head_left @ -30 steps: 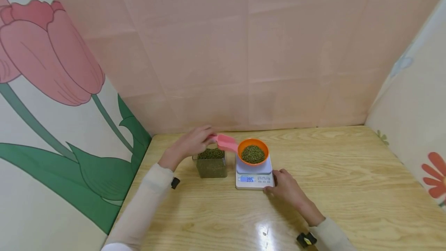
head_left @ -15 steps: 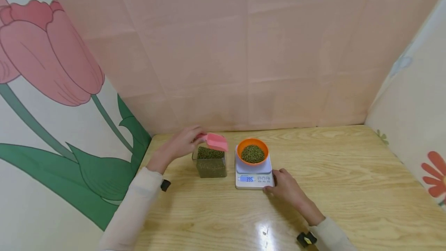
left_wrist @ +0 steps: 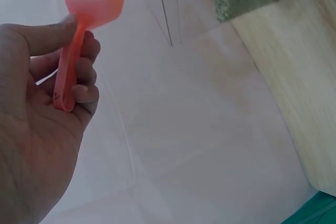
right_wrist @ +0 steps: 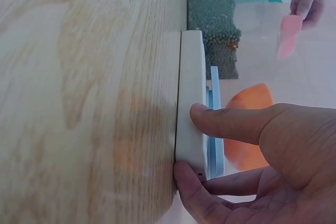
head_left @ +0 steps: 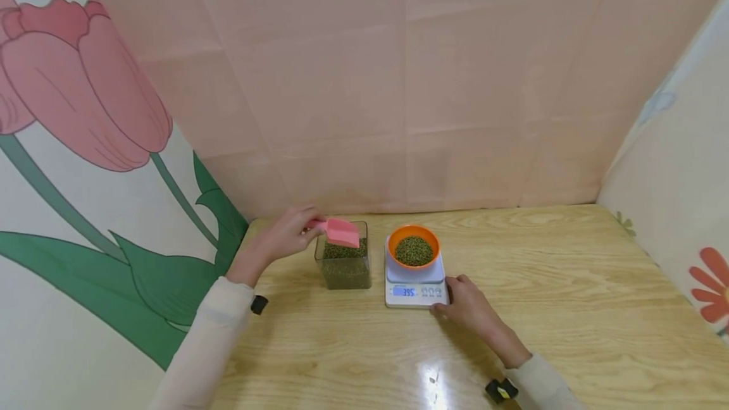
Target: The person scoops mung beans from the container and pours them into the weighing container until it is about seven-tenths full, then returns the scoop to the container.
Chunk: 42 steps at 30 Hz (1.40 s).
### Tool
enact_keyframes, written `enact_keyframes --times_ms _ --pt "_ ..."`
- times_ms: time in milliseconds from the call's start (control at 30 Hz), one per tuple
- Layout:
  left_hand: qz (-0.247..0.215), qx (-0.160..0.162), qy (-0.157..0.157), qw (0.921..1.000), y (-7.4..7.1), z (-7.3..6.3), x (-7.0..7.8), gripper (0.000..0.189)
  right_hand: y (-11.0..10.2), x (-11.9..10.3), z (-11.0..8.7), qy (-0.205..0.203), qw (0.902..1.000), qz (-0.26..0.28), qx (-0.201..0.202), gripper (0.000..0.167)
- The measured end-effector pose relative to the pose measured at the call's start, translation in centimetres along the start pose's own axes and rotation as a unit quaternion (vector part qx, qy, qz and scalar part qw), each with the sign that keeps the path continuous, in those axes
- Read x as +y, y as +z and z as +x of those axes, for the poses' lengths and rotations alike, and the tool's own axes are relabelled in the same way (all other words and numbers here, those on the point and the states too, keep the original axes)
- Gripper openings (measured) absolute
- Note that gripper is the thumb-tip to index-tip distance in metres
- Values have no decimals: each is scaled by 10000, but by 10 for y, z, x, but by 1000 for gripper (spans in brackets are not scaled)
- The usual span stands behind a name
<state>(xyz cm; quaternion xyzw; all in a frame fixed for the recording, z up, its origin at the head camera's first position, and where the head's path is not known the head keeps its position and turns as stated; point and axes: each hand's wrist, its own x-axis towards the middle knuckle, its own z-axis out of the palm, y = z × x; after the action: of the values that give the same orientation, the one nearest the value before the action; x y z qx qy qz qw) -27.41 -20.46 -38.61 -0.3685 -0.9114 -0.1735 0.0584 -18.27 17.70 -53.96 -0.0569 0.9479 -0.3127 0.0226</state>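
My left hand (head_left: 287, 233) grips a pink scoop (head_left: 342, 233) by its handle, the fingers curled round it in the left wrist view. The scoop's blade overlaps the top of a clear square container (head_left: 348, 276) of small green beans, and no beans show in the blade. On a white kitchen scale (head_left: 418, 302) sits an orange bowl (head_left: 393, 250) holding more green beans (head_left: 414, 252). The scale's display reads 395. My right hand (head_left: 469, 307) holds the scale's near right corner, with the thumb (right_wrist: 220, 119) on its front edge and fingers at its side.
Everything stands on a wooden table (head_left: 564, 296). A pink sheet (head_left: 410, 81) covers the back wall. Flower-patterned walls rise at left and right, with a large tulip (head_left: 85, 81) on the left one. The container is just left of the scale.
My left hand has drawn the scoop leftward from the bowl's rim to over the bean container. The right hand has stayed on the scale, and the display still reads 395.
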Motion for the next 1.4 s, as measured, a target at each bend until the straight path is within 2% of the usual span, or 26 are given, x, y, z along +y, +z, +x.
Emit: enact_keyframes --times_ms 233,500,800,967,1267,1400 --pt "33 146 87 9998 -2 -4 -7 17 -1 0 -1 -50 10000 -42 30 64" --pt "98 86 47 9999 -4 -7 -7 15 1 2 -1 -39 10000 -11 -17 63" --pt "276 -302 -139 9991 -3 -5 -6 15 2 4 0 -105 9999 -8 9 64" --pt "545 -531 -196 9969 0 -2 -3 18 1 3 0 -82 10000 20 -13 64" --pt "714 -557 40 9959 8 3 -2 10 0 0 -2 -20 10000 2 -39 65" --pt "612 -762 -203 9950 12 5 0 9 0 -1 -2 -54 10000 -4 -8 65"
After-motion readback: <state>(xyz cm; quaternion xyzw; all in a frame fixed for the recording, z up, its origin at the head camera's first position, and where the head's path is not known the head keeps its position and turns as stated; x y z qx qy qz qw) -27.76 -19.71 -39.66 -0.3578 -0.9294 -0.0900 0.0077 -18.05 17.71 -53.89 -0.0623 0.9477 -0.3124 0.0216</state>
